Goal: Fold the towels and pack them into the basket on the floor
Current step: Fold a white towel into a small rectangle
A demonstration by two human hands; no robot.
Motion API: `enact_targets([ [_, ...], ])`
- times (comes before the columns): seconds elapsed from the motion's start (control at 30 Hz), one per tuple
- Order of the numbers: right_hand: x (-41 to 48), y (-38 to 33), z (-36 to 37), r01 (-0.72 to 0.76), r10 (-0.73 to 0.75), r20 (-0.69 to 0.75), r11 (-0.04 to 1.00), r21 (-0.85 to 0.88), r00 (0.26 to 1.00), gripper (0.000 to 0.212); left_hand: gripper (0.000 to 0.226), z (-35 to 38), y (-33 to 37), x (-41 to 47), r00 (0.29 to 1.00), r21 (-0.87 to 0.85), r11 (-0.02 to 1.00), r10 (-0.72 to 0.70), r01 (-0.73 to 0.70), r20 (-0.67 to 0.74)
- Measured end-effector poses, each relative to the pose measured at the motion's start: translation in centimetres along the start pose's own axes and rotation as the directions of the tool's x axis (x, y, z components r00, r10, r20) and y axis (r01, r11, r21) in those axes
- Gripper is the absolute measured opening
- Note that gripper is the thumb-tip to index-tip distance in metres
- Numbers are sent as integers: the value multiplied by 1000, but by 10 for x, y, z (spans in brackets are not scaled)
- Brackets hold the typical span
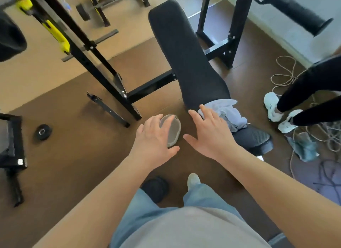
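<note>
- Your left hand (155, 135): fingers straight and spread, holding nothing, held over the small grey basket (174, 129).
- Basket: on the brown floor, just beside the near end of the surface (184, 54), partly hidden by that hand.
- Your right hand (210, 131): flat and spread, holding nothing, fingertips at the towel's edge.
- Towel (230, 111): pale blue, crumpled, lying on the surface's near end.
- Teal cloth (303, 148): crumpled on the floor at right, among loose rope (284, 78).

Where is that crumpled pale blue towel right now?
The pale blue towel lies right of centre in the head view, on the near part of the black bench, at the fingertips of the right hand.
</note>
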State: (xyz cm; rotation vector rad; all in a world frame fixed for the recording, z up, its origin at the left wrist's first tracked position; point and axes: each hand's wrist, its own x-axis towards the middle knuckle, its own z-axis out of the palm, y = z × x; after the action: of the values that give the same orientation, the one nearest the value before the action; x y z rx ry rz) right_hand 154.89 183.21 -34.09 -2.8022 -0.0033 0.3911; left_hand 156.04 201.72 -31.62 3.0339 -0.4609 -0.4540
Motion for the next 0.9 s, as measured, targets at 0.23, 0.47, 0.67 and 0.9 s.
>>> enact_targets([
  [0.23,55,17,3,-227,229,-44,973,48,972,77,93,-7,-6,102,975,42,977,204,-208,87],
  [0.47,120,2,23,-528,536,-131,844,92,834,72,95,-2,-45,216,868,24,892,432,-451,246],
  [0.67,153,-12,52,-701,716,-72,695,162,694,72,91,-4,-65,290,728,-37,776,606,-630,320],
  [0.9,187,54,100,-724,737,-20,669,169,676,69,84,64,-29,342,690,-93,748,647,-658,324],
])
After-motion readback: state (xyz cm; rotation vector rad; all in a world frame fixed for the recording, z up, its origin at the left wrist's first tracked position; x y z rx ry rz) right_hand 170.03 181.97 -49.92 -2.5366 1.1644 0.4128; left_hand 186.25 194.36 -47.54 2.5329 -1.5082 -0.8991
